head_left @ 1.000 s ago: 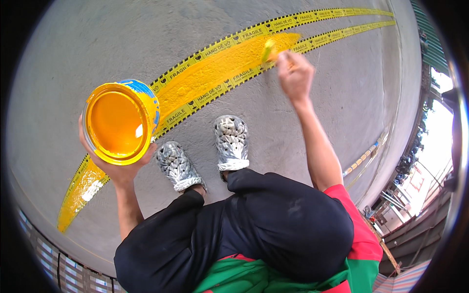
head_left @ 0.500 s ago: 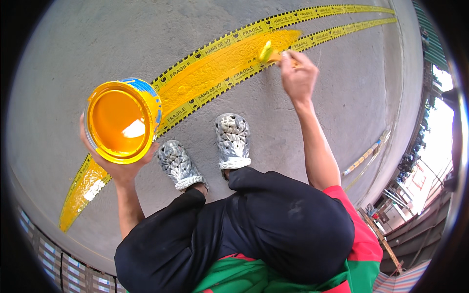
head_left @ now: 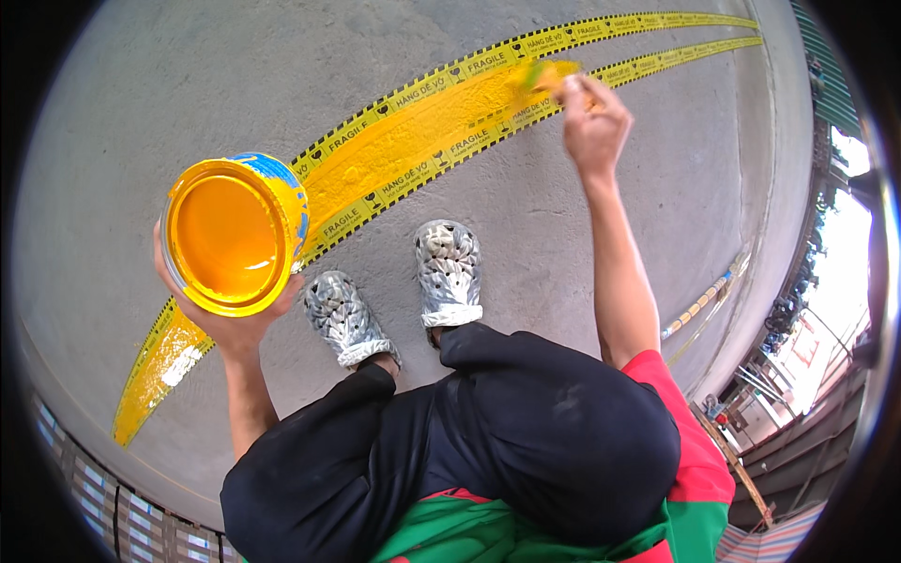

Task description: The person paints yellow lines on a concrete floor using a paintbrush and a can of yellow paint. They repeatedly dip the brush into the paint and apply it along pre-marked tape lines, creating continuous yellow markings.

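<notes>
My left hand (head_left: 246, 324) grips a round can of yellow paint (head_left: 230, 235) from below and behind, its open mouth facing me. Between two strips of yellow-and-black tape (head_left: 413, 175) runs a band of wet yellow paint (head_left: 404, 131) on the concrete floor. My right hand (head_left: 599, 122) is closed around the handle of a paintbrush (head_left: 544, 77), blurred by motion. The bristles are at the far right end of the painted band, between the tapes. Most of the handle is hidden in my fingers.
My feet in grey-and-white clogs (head_left: 448, 267) stand just on the near side of the tape. A long striped pole-like object (head_left: 699, 305) lies on the floor at the right. Slatted stacks (head_left: 141, 516) line the lower left edge, and a wooden bar (head_left: 737, 460) leans at the lower right.
My right hand has moved right and slightly away with the paintbrush, from the near tape onto the end of the band. The paint can has shifted only slightly.
</notes>
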Demonstrator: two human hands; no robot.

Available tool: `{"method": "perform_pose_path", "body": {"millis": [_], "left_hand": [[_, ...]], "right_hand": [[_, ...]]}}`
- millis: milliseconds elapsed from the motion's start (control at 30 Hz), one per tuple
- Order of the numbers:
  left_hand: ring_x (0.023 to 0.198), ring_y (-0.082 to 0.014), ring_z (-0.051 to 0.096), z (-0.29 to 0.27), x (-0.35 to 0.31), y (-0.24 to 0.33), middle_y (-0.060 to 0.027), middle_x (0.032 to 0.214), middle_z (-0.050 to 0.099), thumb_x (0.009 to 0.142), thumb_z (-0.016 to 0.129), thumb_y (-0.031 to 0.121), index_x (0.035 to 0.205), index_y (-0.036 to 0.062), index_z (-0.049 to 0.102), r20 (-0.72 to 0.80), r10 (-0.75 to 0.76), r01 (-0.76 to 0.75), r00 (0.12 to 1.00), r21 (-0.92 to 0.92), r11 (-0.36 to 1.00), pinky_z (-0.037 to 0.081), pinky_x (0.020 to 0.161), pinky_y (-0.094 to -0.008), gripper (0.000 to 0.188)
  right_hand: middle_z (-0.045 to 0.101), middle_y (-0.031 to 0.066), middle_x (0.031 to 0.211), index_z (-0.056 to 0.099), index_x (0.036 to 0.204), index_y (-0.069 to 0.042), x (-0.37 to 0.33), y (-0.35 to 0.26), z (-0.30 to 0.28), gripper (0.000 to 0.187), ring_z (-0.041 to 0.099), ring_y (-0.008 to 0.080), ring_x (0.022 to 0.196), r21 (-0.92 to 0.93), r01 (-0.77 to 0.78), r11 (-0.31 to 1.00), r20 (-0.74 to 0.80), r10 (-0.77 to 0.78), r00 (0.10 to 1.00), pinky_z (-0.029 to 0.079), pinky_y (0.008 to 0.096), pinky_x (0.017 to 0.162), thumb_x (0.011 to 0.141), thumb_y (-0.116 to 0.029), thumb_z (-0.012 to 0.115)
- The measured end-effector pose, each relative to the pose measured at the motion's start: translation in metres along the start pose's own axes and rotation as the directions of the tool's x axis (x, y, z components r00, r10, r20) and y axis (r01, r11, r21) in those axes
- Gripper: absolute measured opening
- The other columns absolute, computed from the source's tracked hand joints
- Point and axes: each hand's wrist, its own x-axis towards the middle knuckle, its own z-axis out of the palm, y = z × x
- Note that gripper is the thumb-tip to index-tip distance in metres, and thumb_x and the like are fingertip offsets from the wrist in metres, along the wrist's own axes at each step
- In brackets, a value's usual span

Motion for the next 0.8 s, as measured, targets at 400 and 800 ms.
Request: {"method": "perform_pose_path", "body": {"millis": [400,800], "left_hand": [[0.134,-0.0287,0.051,0.001,-0.001,0.0,-0.0149,0.145,0.048,0.055,0.097,0.038,0.153,0.0018,0.027,-0.015,-0.009,0.008,1.0,-0.044,0.999,0.039,0.115,-0.0438,0.126],[0.135,-0.0281,0.049,0.002,-0.003,0.0,-0.0139,0.145,0.045,0.055,0.097,0.043,0.153,0.0044,0.025,0.01,0.004,-0.004,1.0,-0.029,1.0,0.037,0.117,-0.0452,0.128]], "right_hand": [[0.076,0.0116,0.081,0.076,0.101,0.0,0.008,0.026,0.009,0.023,0.071,0.0163,0.07,0.078,-0.098,0.992,0.236,0.077,0.969,0.057,0.0314,0.063,0.097,-0.02,0.065],[0.074,0.0103,0.084,0.075,0.097,-0.003,-0.066,-0.014,0.047,0.018,0.064,0.0127,0.063,0.234,0.263,0.936,0.228,-0.316,0.921,0.051,0.0291,0.049,0.097,-0.017,0.064]]}}
